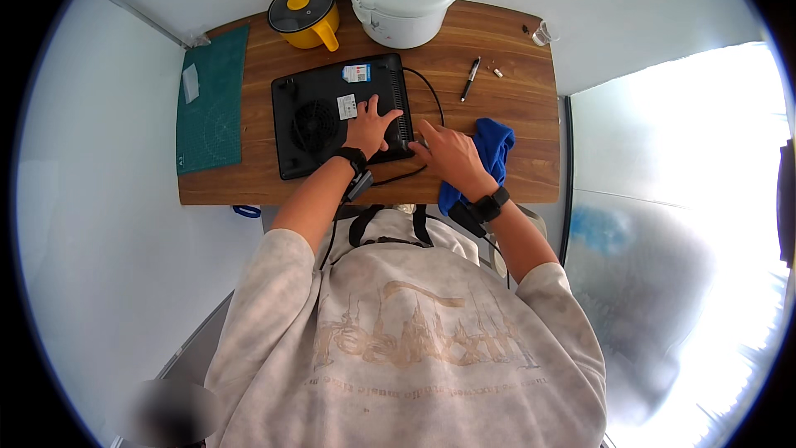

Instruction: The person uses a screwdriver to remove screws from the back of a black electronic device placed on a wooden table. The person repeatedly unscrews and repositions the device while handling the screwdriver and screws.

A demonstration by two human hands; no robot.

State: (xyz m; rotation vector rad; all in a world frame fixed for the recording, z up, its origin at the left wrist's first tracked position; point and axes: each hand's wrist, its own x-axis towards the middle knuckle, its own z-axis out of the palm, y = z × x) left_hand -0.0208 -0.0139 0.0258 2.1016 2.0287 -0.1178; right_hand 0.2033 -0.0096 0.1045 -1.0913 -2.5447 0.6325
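Observation:
A black flat appliance [303, 95] lies underside up on the wooden table, showing a round fan grille [313, 124], a side vent and labels. My left hand [369, 129] rests on its right half, fingers spread. My right hand [448, 153] is at the appliance's lower right edge, fingers bent around something small I cannot make out. A black cord [433, 91] runs from the far right corner down toward that hand. Beside and beneath the right forearm is a crumpled blue cloth [495, 141].
A green cutting mat [207, 133] lies at the left. A yellow pot with a dark lid [303, 12] and a white lidded cooker [402, 8] stand at the back. A pen [470, 79], small bits and a small glass [541, 33] are at the right. Walls [91, 158] flank the table.

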